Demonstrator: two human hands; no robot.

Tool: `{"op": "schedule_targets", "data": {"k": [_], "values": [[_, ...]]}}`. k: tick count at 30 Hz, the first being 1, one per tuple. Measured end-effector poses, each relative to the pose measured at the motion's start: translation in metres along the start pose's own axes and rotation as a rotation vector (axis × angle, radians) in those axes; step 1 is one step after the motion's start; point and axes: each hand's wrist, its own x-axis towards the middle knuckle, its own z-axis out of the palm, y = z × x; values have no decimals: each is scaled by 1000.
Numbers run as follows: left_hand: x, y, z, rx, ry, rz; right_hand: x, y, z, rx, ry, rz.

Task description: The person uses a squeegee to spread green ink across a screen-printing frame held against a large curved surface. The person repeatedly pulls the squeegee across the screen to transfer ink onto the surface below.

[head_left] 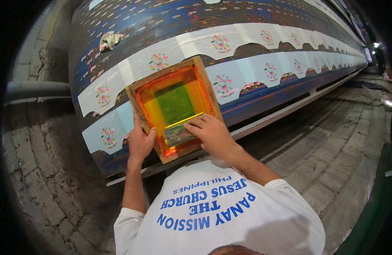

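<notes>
A wooden screen-printing frame (206, 87) lies tilted over the near row of pale cut fabric pieces on the long table. Its mesh (174, 102) is green in the middle with orange and yellow borders. My left hand (141, 141) grips the frame's lower left side, thumb over the rim. A squeegee (179, 133) with a yellow blade edge rests inside the frame, at the end closest to me. My right hand (211, 132) holds the squeegee from its right end, fingers bent over it. The fabric under the frame is hidden.
Two rows of pale fabric pieces (242, 80) with round multicoloured prints run along the dark, ink-spotted table (162, 32). A crumpled, stained rag (111, 41) lies at the far left. A rail (289, 109) follows the near edge. A pipe (39, 90) meets the left end above concrete floor (323, 165).
</notes>
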Motion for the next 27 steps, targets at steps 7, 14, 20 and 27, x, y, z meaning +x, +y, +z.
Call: {"op": "schedule_targets", "data": {"k": [7, 14, 20, 27], "values": [[41, 74, 118, -77, -6, 17, -56, 109, -54, -91, 31, 69], [61, 80, 167, -99, 22, 48, -78, 153, -63, -87, 59, 57], [62, 92, 167, -265, -10, -39, -79, 163, -65, -71, 32, 14], [60, 85, 166, -206, -3, 14, -80, 159, -67, -76, -40, 38]]}}
